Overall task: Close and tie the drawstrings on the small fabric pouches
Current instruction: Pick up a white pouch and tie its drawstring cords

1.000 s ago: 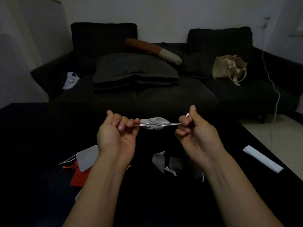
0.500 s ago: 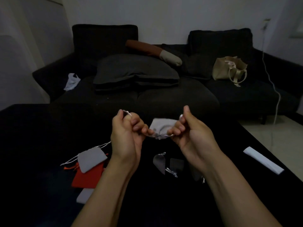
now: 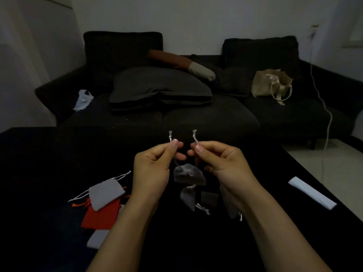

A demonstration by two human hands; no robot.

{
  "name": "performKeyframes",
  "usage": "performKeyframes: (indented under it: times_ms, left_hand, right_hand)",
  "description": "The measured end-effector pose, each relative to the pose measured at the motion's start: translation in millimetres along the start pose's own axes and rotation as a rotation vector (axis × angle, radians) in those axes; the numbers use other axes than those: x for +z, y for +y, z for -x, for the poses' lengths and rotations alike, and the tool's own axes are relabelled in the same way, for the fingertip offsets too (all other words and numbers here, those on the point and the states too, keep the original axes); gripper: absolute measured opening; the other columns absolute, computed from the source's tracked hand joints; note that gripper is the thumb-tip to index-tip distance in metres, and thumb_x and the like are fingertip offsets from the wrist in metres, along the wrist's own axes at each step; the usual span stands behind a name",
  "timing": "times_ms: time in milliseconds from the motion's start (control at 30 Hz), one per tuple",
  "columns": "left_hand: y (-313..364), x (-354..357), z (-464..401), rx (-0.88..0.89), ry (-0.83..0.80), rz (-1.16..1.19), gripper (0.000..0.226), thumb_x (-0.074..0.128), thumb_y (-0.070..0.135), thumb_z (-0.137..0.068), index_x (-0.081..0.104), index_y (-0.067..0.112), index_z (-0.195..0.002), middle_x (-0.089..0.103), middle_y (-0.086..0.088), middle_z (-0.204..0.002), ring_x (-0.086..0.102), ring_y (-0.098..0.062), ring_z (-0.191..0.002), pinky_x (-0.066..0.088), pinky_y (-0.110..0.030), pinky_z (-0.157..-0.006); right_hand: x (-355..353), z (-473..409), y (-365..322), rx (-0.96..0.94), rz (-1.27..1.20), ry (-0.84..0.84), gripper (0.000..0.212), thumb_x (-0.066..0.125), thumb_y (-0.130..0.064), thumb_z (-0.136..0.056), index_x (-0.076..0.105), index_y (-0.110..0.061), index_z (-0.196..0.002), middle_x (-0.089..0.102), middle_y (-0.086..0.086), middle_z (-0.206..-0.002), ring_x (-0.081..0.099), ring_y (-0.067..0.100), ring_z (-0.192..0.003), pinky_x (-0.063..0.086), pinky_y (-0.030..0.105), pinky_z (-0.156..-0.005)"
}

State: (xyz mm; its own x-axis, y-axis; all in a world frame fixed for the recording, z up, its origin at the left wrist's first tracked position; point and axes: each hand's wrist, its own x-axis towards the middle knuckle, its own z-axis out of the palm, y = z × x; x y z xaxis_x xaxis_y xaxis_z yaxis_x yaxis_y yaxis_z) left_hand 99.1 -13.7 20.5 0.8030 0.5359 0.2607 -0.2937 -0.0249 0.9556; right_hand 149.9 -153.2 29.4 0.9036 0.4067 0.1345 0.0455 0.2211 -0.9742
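Grey fabric pouch (image 3: 188, 174) now hangs lower; your left hand (image 3: 155, 165) and right hand (image 3: 222, 163) pinch its white drawstrings (image 3: 170, 136) upright, closer together. Black table (image 3: 39, 163), dark sofa (image 3: 206, 118).

Both forearms reach forward and converge, the hands raised side by side, close but apart. The left hand (image 3: 155, 163) pinches a cord end between thumb and forefinger. The right hand (image 3: 222, 161) mirrors it, thumb uppermost
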Motion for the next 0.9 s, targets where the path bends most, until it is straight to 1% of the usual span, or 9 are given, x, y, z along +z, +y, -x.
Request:
performKeyframes:
  times_ms: [100, 200, 300, 400, 533, 700, 800, 867, 900]
  left_hand:
    - [0.7, -0.6, 0.4, 0.003, -0.055, -0.074, 0.029, 0.056, 0.026, -0.098, 0.076, 0.01, -0.085, 0.068, -0.003, -0.063, 0.057, -0.003, -0.053, 0.046, -0.013, -0.056]
    - [3.9, -1.3, 0.8, 0.001, -0.131, -0.126, 0.033, 0.049, 0.026, -0.101, 0.076, 0.017, -0.084, 0.054, 0.002, -0.052, 0.046, -0.003, -0.046, 0.041, -0.014, -0.048]
    - [7.0, -1.6, 2.4, -0.003, -0.239, -0.155, 0.046, 0.049, 0.026, -0.101, 0.068, 0.025, -0.06, 0.045, 0.008, -0.047, 0.038, -0.003, -0.043, 0.032, -0.015, -0.044]
    - [11.2, -1.2, 6.4, -0.033, -0.361, -0.151, 0.044, 0.048, 0.018, -0.101, 0.063, 0.022, -0.061, 0.041, 0.011, -0.045, 0.034, 0.0, -0.042, 0.028, -0.013, -0.043]
    - [10.2, -3.4, 6.3, -0.143, -0.477, -0.07, 0.045, 0.044, 0.021, -0.103, 0.056, 0.021, -0.059, 0.039, 0.007, -0.048, 0.032, -0.004, -0.043, 0.028, -0.016, -0.042]
    - [4.0, -3.8, 5.3, -0.205, -0.565, 0.023, 0.04, 0.041, 0.025, -0.103, 0.054, 0.02, -0.065, 0.04, 0.005, -0.053, 0.036, -0.007, -0.047, 0.031, -0.019, -0.046]
    - [4.7, -5.6, 5.5, -0.285, -0.623, 0.102, 0.023, 0.046, 0.034, -0.09, 0.056, 0.018, -0.077, 0.041, 0.003, -0.059, 0.039, -0.011, -0.052, 0.034, -0.026, -0.051]
    - [3.3, -4.2, 6.1, -0.281, -0.601, 0.065, 0.023, 0.054, 0.037, -0.086, 0.055, 0.016, -0.076, 0.04, 0.001, -0.058, 0.04, -0.012, -0.051, 0.034, -0.026, -0.05]
    - [1.4, -2.5, 6.2, -0.263, -0.556, 0.033, 0.028, 0.058, 0.039, -0.088, 0.056, 0.016, -0.072, 0.039, 0.001, -0.056, 0.038, -0.012, -0.049, 0.033, -0.024, -0.048]
  right_hand:
    - [-1.2, -1.6, 0.1, -0.072, 0.055, 0.002, 0.013, 0.068, -0.013, -0.088, 0.076, -0.01, -0.097, 0.077, 0.001, -0.089, 0.067, -0.001, -0.075, 0.047, 0.01, -0.058]
    - [-0.9, -4.0, -0.8, -0.202, 0.13, -0.018, 0.013, 0.069, -0.003, -0.085, 0.075, 0.0, -0.097, 0.074, 0.009, -0.1, 0.067, 0.003, -0.082, 0.049, 0.011, -0.068]
    - [-3.2, -4.9, -2.1, -0.332, 0.218, -0.085, 0.013, 0.07, 0.003, -0.083, 0.075, 0.002, -0.095, 0.069, 0.012, -0.115, 0.068, 0.014, -0.104, 0.055, 0.026, -0.088]
    - [-5.7, -3.7, -6.2, -0.358, 0.253, -0.157, 0.013, 0.071, 0.001, -0.083, 0.076, -0.003, -0.094, 0.068, 0.007, -0.121, 0.067, 0.019, -0.11, 0.055, 0.039, -0.095]
    - [-7.6, -1.4, -12.0, -0.354, 0.188, -0.195, 0.014, 0.069, 0.005, -0.082, 0.075, 0.0, -0.095, 0.069, 0.008, -0.12, 0.067, 0.018, -0.11, 0.055, 0.034, -0.094]
    - [-9.2, -1.7, -10.4, -0.336, 0.202, -0.191, 0.016, 0.068, 0.004, -0.083, 0.074, 0.006, -0.097, 0.075, 0.014, -0.099, 0.072, 0.019, -0.095, 0.055, 0.024, -0.083]
    - [-10.7, -4.4, -6.5, -0.289, 0.229, -0.177, 0.016, 0.07, -0.002, -0.083, 0.075, 0.002, -0.097, 0.075, 0.014, -0.096, 0.072, 0.026, -0.092, 0.057, 0.03, -0.081]
    - [-11.2, -5.9, -5.3, -0.282, 0.278, -0.175, 0.016, 0.07, -0.002, -0.083, 0.076, -0.001, -0.098, 0.072, 0.017, -0.098, 0.069, 0.033, -0.094, 0.056, 0.038, -0.084]
    - [-11.1, -6.2, -5.3, -0.28, 0.307, -0.188, 0.016, 0.068, -0.001, -0.085, 0.076, -0.001, -0.099, 0.07, 0.017, -0.1, 0.069, 0.03, -0.093, 0.056, 0.036, -0.082]
